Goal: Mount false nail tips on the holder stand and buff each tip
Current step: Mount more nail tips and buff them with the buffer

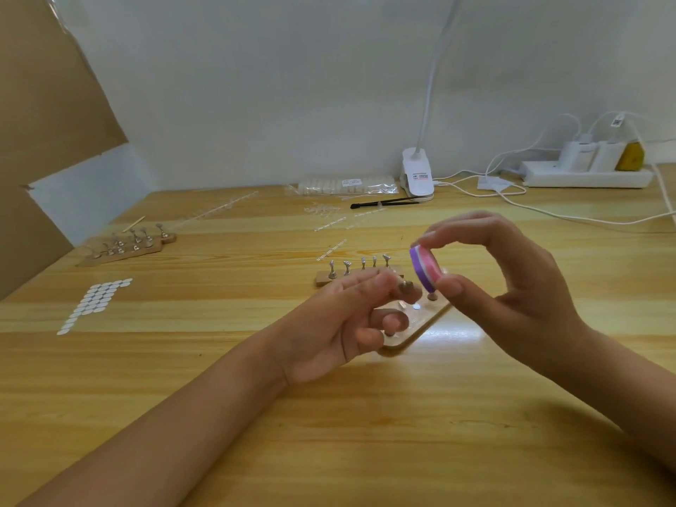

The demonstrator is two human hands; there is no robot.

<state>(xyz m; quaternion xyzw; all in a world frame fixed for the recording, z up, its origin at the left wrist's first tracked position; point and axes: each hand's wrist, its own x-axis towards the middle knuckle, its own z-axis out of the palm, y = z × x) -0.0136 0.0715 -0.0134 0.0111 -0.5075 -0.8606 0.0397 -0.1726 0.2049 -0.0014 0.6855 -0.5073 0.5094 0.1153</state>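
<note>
My right hand (512,287) pinches a small pink and purple buffer block (426,267) between thumb and fingers, just above the wooden holder stand (420,323). My left hand (340,323) pinches a small metal peg (405,286) at its fingertips, right beside the buffer. Whether a nail tip sits on that peg I cannot make out. Behind my left fingers, a row of several metal pegs (360,267) stands upright on the stand's far strip. My left hand hides part of the stand.
A second wooden stand with pegs (128,245) sits at the far left. A sheet of white adhesive dots (95,303) lies left of centre. Bagged nail tips (344,186), loose clear tips (322,210), a black brush (384,203), a clip lamp (417,175) and a power strip (585,173) line the back.
</note>
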